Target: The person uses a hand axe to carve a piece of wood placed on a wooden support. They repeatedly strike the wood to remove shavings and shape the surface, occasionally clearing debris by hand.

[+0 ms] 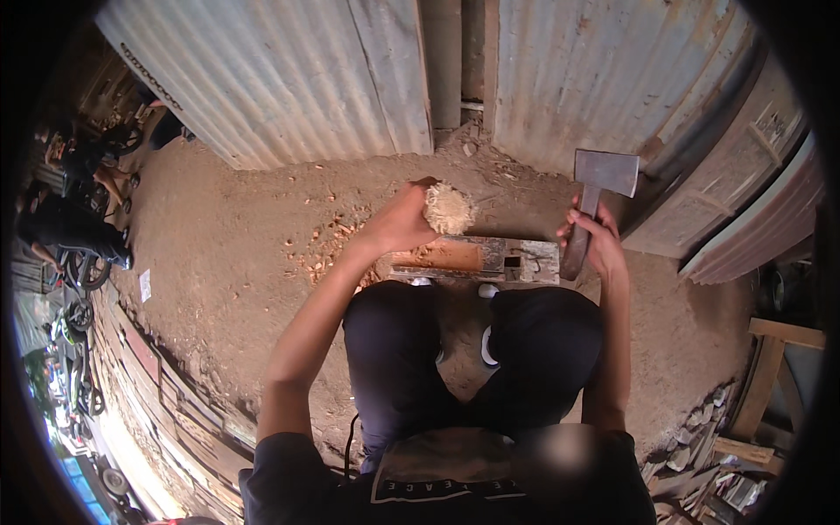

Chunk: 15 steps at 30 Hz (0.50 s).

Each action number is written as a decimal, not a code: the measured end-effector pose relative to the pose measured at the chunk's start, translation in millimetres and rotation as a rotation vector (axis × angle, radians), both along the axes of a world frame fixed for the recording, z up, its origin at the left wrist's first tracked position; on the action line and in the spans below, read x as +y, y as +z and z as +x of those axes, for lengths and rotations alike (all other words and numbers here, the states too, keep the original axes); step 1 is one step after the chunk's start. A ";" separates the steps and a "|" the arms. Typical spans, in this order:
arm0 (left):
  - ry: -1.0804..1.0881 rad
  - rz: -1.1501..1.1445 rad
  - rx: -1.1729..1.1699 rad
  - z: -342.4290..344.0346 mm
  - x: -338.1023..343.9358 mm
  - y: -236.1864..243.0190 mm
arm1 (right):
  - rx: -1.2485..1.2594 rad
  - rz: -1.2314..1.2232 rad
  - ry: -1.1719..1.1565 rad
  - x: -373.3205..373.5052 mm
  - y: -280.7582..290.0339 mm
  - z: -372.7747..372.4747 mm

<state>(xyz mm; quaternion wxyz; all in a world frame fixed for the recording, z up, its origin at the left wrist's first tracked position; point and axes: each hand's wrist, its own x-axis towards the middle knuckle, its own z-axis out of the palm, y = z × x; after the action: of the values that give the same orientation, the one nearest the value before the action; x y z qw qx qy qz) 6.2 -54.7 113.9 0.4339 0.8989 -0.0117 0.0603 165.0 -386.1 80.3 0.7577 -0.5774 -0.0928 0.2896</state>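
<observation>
One hatchet (591,198) in right fingers (597,228) points head-forward, slanting slightly right.

The dirt ground (219,271) bears a wooden block (536,256) and chips (329,238), probably wood.

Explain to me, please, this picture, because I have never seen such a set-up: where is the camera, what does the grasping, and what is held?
There is no machine here, only a person working bare-handed. The single picture comes from the left one of two wide cameras worn on the head, looking down; this lens bends straight edges.

The left grip, simply a bare hand, holds a pale, rough-ended piece that looks like wood. The right grip, the other hand, holds a hatchet-like tool by its handle, metal head upward in the picture.

Beyond the knees is a low wooden bench with a dark rectangular hole. Wood chips lie on the bare ground, mostly to its left.
</observation>
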 end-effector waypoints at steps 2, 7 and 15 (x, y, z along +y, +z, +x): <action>-0.113 -0.139 0.057 15.1 5.5 -28.1 | 0.018 0.118 0.229 -1.7 -33.5 20.3; -0.226 -0.246 0.085 51.2 -5.2 -151.7 | 0.012 -0.149 0.128 2.2 -138.8 14.4; -0.279 -0.658 0.038 66.9 -83.6 -337.8 | 0.147 -0.541 0.203 13.3 -223.5 -32.3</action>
<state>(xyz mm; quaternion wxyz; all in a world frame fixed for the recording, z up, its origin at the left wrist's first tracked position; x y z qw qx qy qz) 73.1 -138.3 -223.9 0.7043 0.7017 -0.1063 -0.0158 132.7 -372.9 -143.2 0.5481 -0.7238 -0.0143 0.4190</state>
